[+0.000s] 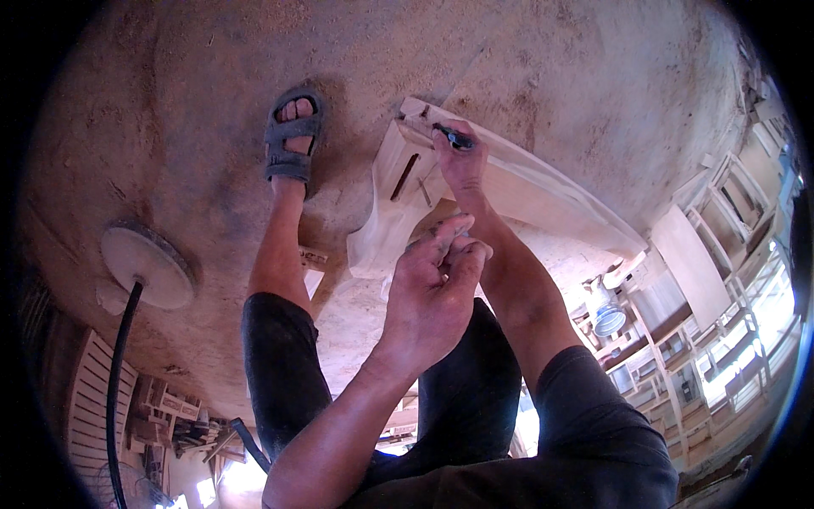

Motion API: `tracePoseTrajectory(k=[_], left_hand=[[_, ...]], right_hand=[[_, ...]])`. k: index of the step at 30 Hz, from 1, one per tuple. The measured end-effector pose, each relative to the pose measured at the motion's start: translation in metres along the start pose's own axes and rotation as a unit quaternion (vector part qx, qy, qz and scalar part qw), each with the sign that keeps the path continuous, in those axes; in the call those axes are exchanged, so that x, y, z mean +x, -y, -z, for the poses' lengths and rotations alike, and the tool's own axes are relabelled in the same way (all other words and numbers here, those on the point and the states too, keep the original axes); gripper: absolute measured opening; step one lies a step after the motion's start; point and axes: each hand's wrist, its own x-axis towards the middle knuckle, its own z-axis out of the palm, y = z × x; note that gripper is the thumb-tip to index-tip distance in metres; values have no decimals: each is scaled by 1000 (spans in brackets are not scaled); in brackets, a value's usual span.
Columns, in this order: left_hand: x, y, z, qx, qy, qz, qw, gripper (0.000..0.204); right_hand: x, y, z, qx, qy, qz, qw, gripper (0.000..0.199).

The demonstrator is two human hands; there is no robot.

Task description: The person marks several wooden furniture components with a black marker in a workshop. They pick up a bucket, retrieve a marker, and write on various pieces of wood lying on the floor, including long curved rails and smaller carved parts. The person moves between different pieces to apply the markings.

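A pale, curved wooden workpiece [543, 199] lies ahead of me, its near part cut with a dark narrow slot [405, 176]. At its far end my right hand [464, 165] is wrapped round a dark-handled tool [455, 137]; the tool's working end cannot be made out. Nearer to me, my left hand [432, 284] is raised in front of the right forearm, apart from the wood. Its fingers are curled in against the thumb, and whatever they may hold is too small to name.
My sandalled foot [292, 140] rests on the dusty floor [195, 93], left of the wood. Farther left stands a round base [148, 265] with a black pole. Wooden frames and boards [691, 254] are stacked at the right, near a bluish bucket [608, 318].
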Motion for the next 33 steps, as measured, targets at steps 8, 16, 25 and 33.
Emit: tracePoseTrajectory(k=[8, 16, 25, 33], left_hand=[[2, -4, -7, 9, 6, 2, 1000, 36], [4, -3, -17, 34, 15, 1, 999, 33], [6, -11, -27, 52, 21, 12, 998, 34], [8, -9, -40, 156, 13, 30, 987, 35]], right_hand=[[-1, -4, -3, -3, -27, 29, 999, 16], [-1, 1, -2, 14, -6, -6, 1000, 17], [-3, 2, -1, 7, -16, -80, 997, 18], [-5, 2, -4, 68, -43, -35, 996, 15]])
